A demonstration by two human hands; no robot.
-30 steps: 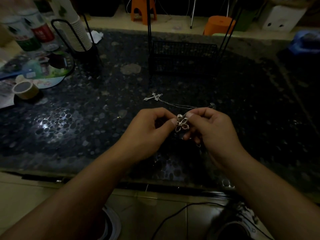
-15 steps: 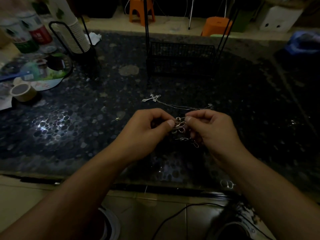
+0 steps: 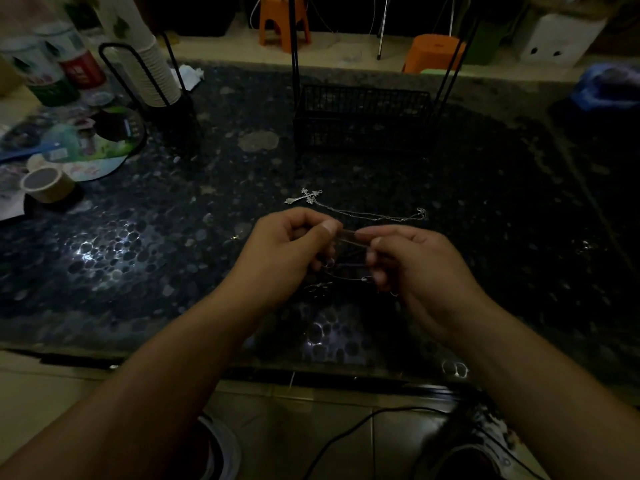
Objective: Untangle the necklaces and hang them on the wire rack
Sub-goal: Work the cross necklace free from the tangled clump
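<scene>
Dim room, glossy dark pebble-patterned table [image 3: 173, 271].
A thin silvery chain [image 3: 349, 237] is pinched taut between the left hand [image 3: 287, 254] and the right hand [image 3: 415, 261] above the near edge; a cross-pendant necklace [image 3: 308, 196] lies mid-table before the black wire rack [image 3: 363, 116]. Bottle labels at the far left corner are unreadable.
</scene>
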